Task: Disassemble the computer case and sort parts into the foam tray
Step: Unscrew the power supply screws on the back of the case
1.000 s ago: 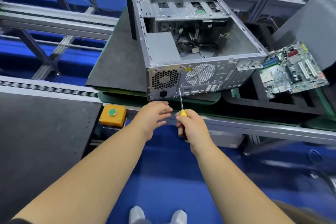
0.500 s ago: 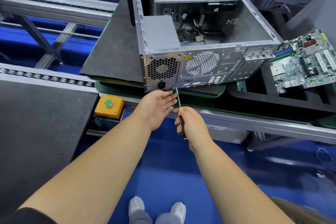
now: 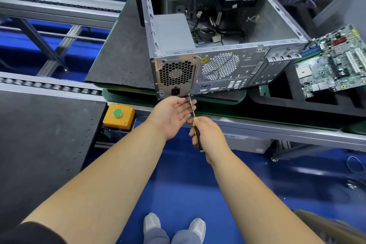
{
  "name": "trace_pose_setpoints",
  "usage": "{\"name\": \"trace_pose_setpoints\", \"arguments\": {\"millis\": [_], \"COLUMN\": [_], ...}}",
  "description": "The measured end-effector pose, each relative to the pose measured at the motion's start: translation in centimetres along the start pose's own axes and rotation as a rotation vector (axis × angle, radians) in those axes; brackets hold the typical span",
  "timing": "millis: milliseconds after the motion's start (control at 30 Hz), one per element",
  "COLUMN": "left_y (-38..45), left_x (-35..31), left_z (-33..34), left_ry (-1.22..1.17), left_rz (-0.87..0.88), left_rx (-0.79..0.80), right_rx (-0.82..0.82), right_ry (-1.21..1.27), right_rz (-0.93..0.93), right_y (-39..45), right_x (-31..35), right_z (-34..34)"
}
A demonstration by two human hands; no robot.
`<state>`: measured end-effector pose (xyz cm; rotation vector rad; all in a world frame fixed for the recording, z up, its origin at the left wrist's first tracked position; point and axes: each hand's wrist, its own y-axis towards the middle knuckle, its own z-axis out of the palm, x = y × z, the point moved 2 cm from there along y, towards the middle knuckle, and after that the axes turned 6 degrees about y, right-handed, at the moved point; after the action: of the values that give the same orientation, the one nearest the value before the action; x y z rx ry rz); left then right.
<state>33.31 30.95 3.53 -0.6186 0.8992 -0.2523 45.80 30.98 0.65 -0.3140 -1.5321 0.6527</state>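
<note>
Conveyor bench (image 3: 277, 130); screwdriver (image 3: 191, 105) tip indistinct.

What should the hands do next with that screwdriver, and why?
Probably turn the screwdriver to loosen the screw. Its tip sits at the lower corner of the power supply, still in the computer case. The right hand grips the handle; the left hand lies open, palm up, beside the shaft, perhaps to catch it.

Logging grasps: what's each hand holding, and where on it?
Right hand grips the screwdriver by its black-and-yellow handle. Left hand holds nothing, open beside the shaft.
</note>
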Motion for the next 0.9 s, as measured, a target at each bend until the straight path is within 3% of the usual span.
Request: {"name": "trace_pose_setpoints", "arguments": {"millis": [233, 467, 733, 900], "left_y": [1.5, 2.7, 2.8, 2.9], "left_x": [0.3, 0.5, 0.3, 0.0], "left_z": [0.2, 0.4, 1.1, 1.2], "left_ry": [0.218, 0.263, 0.406, 0.470], "left_rz": [0.043, 0.028, 0.040, 0.053], "left_rx": [-0.163, -0.245, -0.306, -0.285], "right_rx": [0.032, 0.005, -0.109, -0.076], "right_ry": [0.012, -0.143, -0.362, -0.358], "right_rz": [-0.034, -0.096, -0.256, -0.247], "right_y": [-0.2, -0.2, 0.0, 0.0], "right_x": [0.3, 0.3, 0.0, 0.2], "right_z": [0.0, 0.1, 0.0, -0.6]}}
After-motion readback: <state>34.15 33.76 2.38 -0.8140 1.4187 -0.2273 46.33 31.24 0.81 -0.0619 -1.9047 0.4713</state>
